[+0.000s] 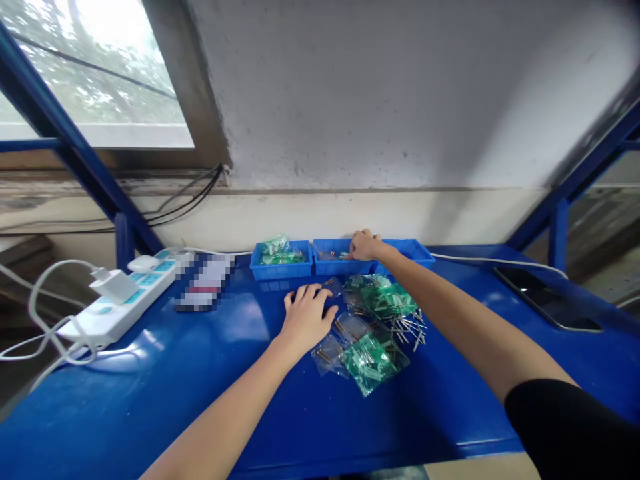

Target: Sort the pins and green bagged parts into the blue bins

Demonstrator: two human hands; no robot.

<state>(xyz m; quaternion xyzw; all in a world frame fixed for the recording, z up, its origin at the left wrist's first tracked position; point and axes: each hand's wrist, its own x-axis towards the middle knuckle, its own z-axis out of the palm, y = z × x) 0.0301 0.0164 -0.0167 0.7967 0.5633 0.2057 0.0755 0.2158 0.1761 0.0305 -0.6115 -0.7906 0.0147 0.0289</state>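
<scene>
My left hand [309, 313] rests on the blue tabletop with its fingers spread, beside a small clear packet [331, 285] of thin brown pieces. My right hand [366, 245] reaches over the middle blue bin [343, 269], fingers curled down into it; its fingertips are partly hidden, so what they pinch does not show. Small packets lie inside that bin. Between my arms is a loose pile: clear packets [330, 353] with brown screw-like pieces, green-and-clear packets [370, 360], another green bundle [393, 299] and loose silver rods [410, 328].
The left blue bin [283, 271] holds green packets; the right blue bin [420, 257] is partly behind my right arm. A white power strip [115, 310] with cables and a blurred-out item [207, 283] are at left. A black phone [545, 298] lies at right.
</scene>
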